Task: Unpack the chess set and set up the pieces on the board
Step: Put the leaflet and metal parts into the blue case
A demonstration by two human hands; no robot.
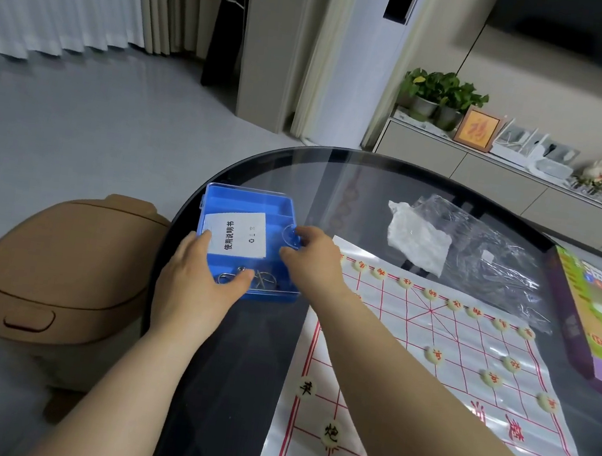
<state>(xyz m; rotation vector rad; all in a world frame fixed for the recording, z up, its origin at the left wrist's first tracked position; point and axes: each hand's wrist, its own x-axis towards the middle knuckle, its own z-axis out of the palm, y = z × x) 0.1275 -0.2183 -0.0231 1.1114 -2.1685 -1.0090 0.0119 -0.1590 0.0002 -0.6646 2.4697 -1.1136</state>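
While on table [355, 181] — box [253, 202] between hands [200, 283] [310, 263]

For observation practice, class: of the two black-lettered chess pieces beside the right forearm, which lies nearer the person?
The chess piece marked 炮; it sits lower in view than the other black-lettered piece.

Bare left hand [192, 282], bare right hand [312, 263], forearms [422, 397] bare.

One wide-angle head view, forward and down, close above the dark glass table [234, 372], left end.
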